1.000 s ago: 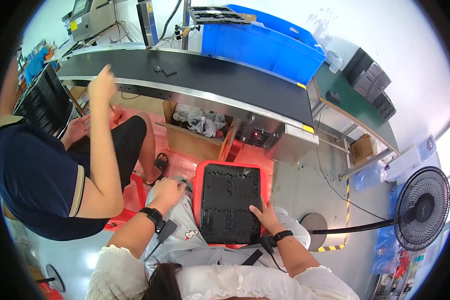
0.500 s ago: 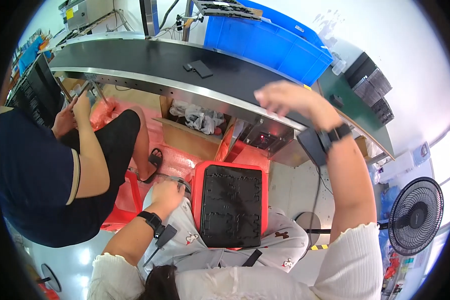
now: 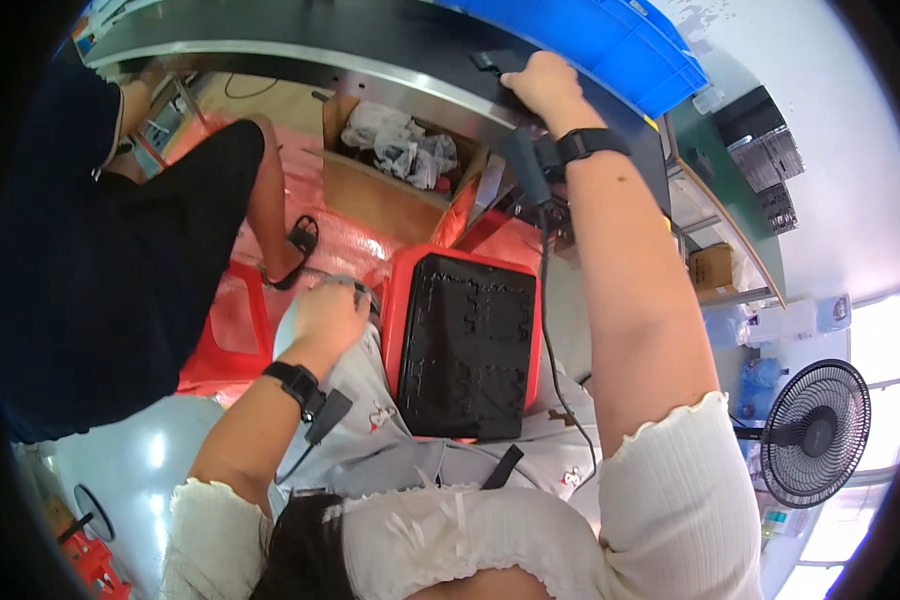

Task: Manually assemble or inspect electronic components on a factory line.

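Observation:
My right hand reaches over the black conveyor belt. Its fingers are bent in at the near edge of a small flat black part, closed on it as far as I can see. My left hand rests on my left thigh. Its fingers curl over a grey rounded object, mostly covered, whose kind I cannot make out. Between my legs, a black molded tray with shallow recesses lies on a red stool-like support.
A blue bin stands beyond the belt. Below the belt sits a cardboard box of crumpled plastic. A seated person is close on my left; a black fan stands to the right. A cable hangs from my right wrist.
My right hand has come down from above the belt's right part to the small black part. My left hand stays on the thigh. The whole view has shifted.

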Demonstrator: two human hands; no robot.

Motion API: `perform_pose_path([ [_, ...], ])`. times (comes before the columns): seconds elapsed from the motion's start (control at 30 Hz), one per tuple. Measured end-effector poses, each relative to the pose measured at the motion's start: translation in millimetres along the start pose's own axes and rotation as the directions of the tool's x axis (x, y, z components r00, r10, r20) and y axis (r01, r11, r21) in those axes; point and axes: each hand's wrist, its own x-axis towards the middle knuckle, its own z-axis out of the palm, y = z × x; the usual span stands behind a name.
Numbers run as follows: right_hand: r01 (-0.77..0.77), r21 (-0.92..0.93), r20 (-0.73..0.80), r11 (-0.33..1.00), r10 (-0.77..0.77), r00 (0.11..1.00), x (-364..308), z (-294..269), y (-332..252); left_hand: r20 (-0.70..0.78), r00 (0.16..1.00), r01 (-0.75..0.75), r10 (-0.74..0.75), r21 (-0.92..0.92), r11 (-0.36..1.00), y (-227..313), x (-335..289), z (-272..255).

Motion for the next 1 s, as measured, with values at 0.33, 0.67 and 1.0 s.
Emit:
perform_pose_path([
  [0.33,0.419,0.479,-0.350,0.771,-0.270,0.897,-106,-9,30,-0.021,1.000,0.018,-0.021,-0.137,0.990,-5,0,9],
  [0.67,0.496,0.413,0.327,0.764,-0.633,0.701,-203,140,70,-0.045,0.998,-0.040,0.038,-0.048,0.998,-3,-1,9],
  [1.0,0.401,0.329,0.186,0.855,-0.475,0.860,-235,146,76,-0.047,0.999,-0.018,0.016,-0.050,0.999,1,-6,2],
])
